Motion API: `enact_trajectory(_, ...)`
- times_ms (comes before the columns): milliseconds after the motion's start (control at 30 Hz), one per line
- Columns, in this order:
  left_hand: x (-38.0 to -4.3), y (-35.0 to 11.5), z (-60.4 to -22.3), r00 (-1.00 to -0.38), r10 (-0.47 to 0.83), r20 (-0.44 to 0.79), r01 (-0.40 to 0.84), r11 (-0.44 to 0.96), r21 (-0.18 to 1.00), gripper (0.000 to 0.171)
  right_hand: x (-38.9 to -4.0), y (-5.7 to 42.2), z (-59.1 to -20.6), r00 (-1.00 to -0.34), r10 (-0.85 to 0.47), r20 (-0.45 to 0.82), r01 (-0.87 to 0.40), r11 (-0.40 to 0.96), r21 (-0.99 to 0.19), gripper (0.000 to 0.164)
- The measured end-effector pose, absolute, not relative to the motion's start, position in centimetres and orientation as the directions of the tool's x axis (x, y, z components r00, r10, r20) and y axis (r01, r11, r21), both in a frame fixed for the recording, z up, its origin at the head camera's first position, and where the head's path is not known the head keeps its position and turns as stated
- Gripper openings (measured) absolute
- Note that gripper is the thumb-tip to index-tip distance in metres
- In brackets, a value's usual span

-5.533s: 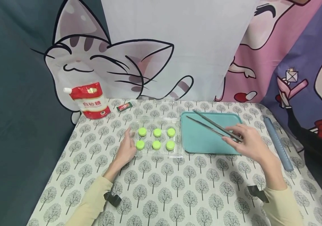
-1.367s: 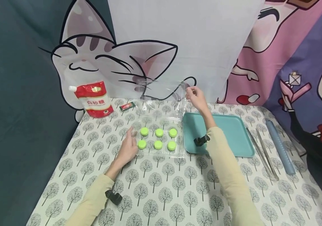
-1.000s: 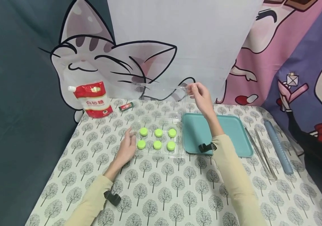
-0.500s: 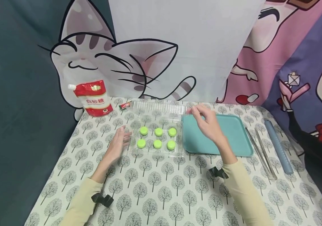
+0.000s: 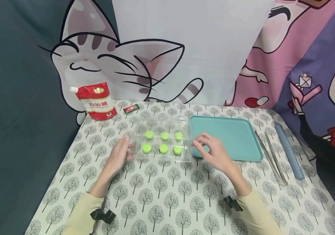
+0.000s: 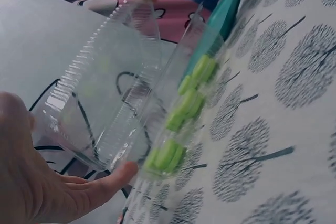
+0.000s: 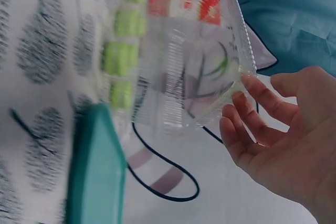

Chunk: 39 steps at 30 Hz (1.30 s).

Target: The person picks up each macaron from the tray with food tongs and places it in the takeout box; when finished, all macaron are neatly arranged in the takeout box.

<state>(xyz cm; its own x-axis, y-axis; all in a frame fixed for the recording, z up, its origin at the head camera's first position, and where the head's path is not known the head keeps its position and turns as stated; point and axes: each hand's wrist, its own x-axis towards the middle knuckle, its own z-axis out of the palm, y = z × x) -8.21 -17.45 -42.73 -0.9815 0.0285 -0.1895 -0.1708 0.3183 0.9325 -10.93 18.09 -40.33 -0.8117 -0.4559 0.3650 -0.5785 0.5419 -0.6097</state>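
A clear plastic clamshell box lies on the table with several light green macarons in two rows inside. Its hinged lid leans over the box, partly lowered in both wrist views. At the box's left side my left hand stands with fingers extended, fingertips right by the wall. My right hand is at the right side, over the edge of the teal tray. In the right wrist view its loosely bent fingertips touch the lid's corner, thumb apart from them.
Metal tongs lie right of the tray, beside a blue-grey rolling pin-like rod. A red and white sugar pouch stands at the back left, near a small green and red packet. A printed curtain hangs behind the table.
The tongs went from my right hand to the table. My right hand took the lid's raised edge and swung it forward and down over the macarons. My left hand shifted slightly left, fingers straightening.
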Motion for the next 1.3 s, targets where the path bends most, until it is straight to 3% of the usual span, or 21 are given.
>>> enact_trajectory(300, -7.3, -16.7, -45.0, -0.971, -0.086, -0.222, -0.237, 0.258, 0.937, 0.051, -10.2, 17.9, -42.8, -0.835, -0.48, 0.27, -0.526, 0.548, -0.65, 0.011)
enact_trajectory(467, -7.4, -16.4, -45.9, -0.958, -0.12, -0.26, -0.275, 0.133, 0.952, 0.048, -10.0, 17.8, -43.8, -0.869, -0.455, 0.197, -0.452, 0.566, -0.689, 0.007)
enact_trajectory(633, -7.7, -16.2, -46.3, -0.958, -0.103, -0.268, -0.272, 0.023, 0.962, 0.036, -9.8, 17.7, -44.5, -0.921, -0.367, 0.129, -0.334, 0.578, -0.744, 0.004)
enact_trajectory(800, -7.7, -16.0, -46.4, -0.959, -0.097, -0.266, -0.269, 0.016, 0.963, 0.024, -9.6, 17.3, -44.8, -0.959, -0.281, -0.03, -0.138, 0.56, -0.817, 0.016)
enact_trajectory(1033, -7.5, -15.6, -46.3, -0.959, -0.094, -0.268, -0.272, 0.034, 0.962, 0.022, -9.5, 17.1, -44.6, -0.917, -0.288, -0.278, 0.142, 0.416, -0.898, 0.036)
enact_trajectory(1300, -7.3, -15.4, -46.1, -0.958, -0.093, -0.271, -0.274, 0.017, 0.962, 0.022, -9.9, 17.3, -44.9, -0.85, -0.399, -0.342, 0.227, 0.309, -0.924, 0.03)
